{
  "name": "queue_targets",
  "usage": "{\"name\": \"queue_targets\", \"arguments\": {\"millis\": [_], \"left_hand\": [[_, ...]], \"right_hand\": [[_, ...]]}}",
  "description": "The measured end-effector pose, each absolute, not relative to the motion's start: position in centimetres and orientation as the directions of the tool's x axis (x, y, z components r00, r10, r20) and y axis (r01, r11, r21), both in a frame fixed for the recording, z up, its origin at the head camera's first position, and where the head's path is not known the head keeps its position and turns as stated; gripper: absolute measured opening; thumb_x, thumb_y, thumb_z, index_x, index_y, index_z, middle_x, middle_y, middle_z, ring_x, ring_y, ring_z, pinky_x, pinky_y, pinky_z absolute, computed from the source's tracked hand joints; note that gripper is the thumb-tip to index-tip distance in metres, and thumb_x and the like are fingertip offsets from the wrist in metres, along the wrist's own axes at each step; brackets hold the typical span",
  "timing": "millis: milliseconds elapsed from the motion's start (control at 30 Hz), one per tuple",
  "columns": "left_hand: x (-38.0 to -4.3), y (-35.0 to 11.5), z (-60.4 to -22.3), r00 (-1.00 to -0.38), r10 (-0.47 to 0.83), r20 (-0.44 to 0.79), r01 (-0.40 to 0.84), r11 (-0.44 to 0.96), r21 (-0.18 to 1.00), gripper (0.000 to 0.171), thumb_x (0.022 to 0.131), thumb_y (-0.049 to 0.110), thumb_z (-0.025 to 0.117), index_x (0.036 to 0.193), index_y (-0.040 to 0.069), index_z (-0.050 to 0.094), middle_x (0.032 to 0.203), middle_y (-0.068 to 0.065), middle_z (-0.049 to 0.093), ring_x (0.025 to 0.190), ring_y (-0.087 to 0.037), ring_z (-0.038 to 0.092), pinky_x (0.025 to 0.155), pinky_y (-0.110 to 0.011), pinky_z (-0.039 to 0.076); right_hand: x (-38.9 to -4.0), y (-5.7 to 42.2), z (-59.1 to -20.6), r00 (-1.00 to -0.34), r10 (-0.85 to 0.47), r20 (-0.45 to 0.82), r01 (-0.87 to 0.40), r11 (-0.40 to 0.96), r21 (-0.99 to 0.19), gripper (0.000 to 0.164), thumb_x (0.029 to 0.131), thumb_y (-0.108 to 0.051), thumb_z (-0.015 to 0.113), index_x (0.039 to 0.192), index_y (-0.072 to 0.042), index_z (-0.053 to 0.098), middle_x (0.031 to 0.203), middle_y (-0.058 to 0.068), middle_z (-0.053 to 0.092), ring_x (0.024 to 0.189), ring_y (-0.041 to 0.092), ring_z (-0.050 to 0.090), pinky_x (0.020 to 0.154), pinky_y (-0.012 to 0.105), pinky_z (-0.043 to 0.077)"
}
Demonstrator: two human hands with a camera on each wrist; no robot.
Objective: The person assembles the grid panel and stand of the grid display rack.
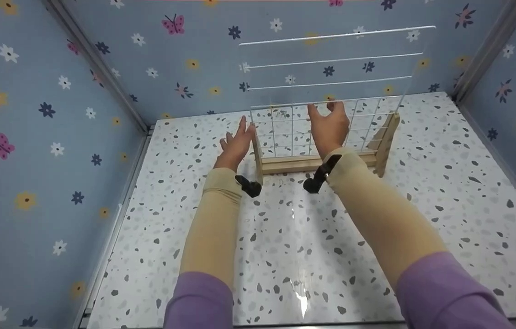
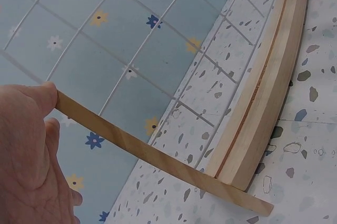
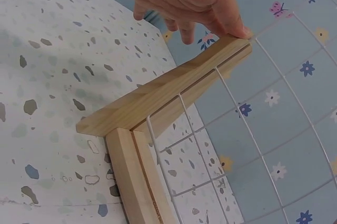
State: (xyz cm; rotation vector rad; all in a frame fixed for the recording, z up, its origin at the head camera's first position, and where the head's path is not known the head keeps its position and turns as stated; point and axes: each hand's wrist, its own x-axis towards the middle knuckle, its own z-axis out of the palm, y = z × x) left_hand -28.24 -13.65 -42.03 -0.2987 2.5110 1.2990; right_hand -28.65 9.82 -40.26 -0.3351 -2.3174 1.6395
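Note:
A white wire mesh rack [image 1: 292,132] stands on a pale wooden base bar [image 2: 263,87] between two wooden side pieces. My left hand [image 1: 236,144] is at the rack's left end with fingers spread. In the left wrist view, its thumb meets the upper end of the left side piece [image 2: 131,142]. My right hand [image 1: 329,128] is over the mesh, thumb and fingers apart and loosely bent. In the right wrist view, its thumb tip overlaps the upper end of a wooden side piece [image 3: 174,87]; I cannot tell whether they touch. Neither hand visibly grips anything.
The rack stands on a white speckled tabletop [image 1: 184,210], close to the blue floral back wall [image 1: 221,41]. A matching left wall [image 1: 29,160] and right wall [image 1: 513,91] flank the table. Metal strips [image 1: 102,68] run along the corners.

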Motion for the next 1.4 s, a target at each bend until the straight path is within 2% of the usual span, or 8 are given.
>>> {"name": "queue_targets", "arguments": {"millis": [300, 700, 900, 1400], "left_hand": [[-28.0, -13.5, -42.0, -0.938, -0.051, -0.344, -0.311, 0.562, 0.766, 0.062, 0.102, 0.069, 0.024, 0.157, 0.055, -0.001, 0.168, -0.009, -0.018, 0.15, -0.035, -0.027, 0.116, -0.069, -0.008], [-28.2, -13.6, -42.5, -0.944, -0.056, -0.325, -0.297, 0.575, 0.763, 0.065, 0.102, 0.068, 0.024, 0.16, 0.049, 0.001, 0.168, -0.012, -0.016, 0.15, -0.037, -0.026, 0.115, -0.07, -0.006], [-28.4, -13.5, -42.6, -0.936, -0.064, -0.346, -0.318, 0.575, 0.753, 0.064, 0.102, 0.069, 0.024, 0.159, 0.051, 0.0, 0.168, -0.011, -0.018, 0.149, -0.036, -0.028, 0.115, -0.07, -0.007], [-28.2, -13.5, -42.3, -0.935, -0.061, -0.351, -0.32, 0.577, 0.752, 0.063, 0.102, 0.068, 0.024, 0.159, 0.052, 0.0, 0.168, -0.011, -0.017, 0.15, -0.036, -0.027, 0.116, -0.069, -0.006]], "right_hand": [[-28.5, 9.7, -40.5, -0.932, 0.35, 0.097, 0.026, 0.331, -0.943, 0.065, 0.096, -0.05, 0.065, 0.145, -0.01, 0.047, 0.147, 0.006, 0.052, 0.123, 0.017, 0.055, 0.1, 0.033, 0.046], [-28.7, 9.8, -41.3, -0.93, 0.359, 0.074, 0.055, 0.337, -0.94, 0.063, 0.096, -0.049, 0.066, 0.143, -0.011, 0.049, 0.144, 0.006, 0.054, 0.118, 0.019, 0.057, 0.099, 0.035, 0.046], [-28.8, 9.8, -41.6, -0.929, 0.363, 0.073, 0.054, 0.329, -0.943, 0.063, 0.096, -0.048, 0.067, 0.144, -0.011, 0.049, 0.145, 0.005, 0.054, 0.124, 0.018, 0.055, 0.102, 0.034, 0.045], [-28.6, 9.9, -42.3, -0.934, 0.349, 0.082, 0.063, 0.384, -0.921, 0.062, 0.095, -0.051, 0.065, 0.139, -0.01, 0.05, 0.138, 0.007, 0.057, 0.114, 0.021, 0.059, 0.097, 0.037, 0.047]]}}
